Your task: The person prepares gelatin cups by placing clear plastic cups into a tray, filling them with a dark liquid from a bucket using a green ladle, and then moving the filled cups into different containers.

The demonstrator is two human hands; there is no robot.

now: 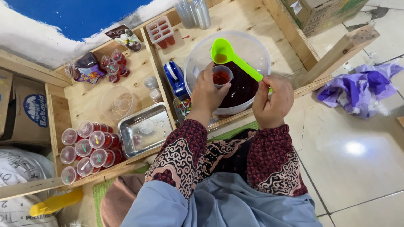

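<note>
Head view showed one left hand (205, 93) gripping one small plastic cup (221, 75) over one bowl (252, 46); right hand's (274, 101) grip held one green spoon (229, 56) at one o'clock.

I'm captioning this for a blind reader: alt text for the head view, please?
A left hand holds a small cup of red liquid over a bowl while the right hand holds a green spoon.
</note>
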